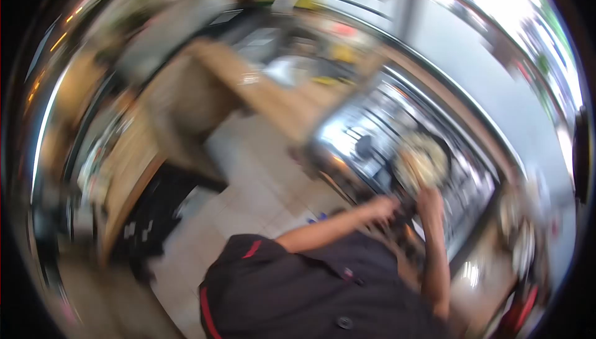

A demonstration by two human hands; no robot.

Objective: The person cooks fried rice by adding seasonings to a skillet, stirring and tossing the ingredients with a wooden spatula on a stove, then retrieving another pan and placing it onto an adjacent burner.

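Observation:
Strong blur covers the whole head view. A dark round pan point(448, 156) sits on the stove with pale, cream-coloured food point(429, 153) in it. My left hand point(382, 208) is closed at the near side of the pan, around what looks like its dark handle. Close to the pan's near rim, my right hand point(429, 202) is closed on a light brown stirring utensil point(411, 164) that reaches into the food. Its exact kind is too smeared to make out.
The metal stove point(347, 129) has dark grates around the pan. A wooden counter point(273, 100) runs off to the left, with blurred items behind it. Tiled floor point(242, 202) lies left of me. Blurred dishes point(521, 239) stand at the right.

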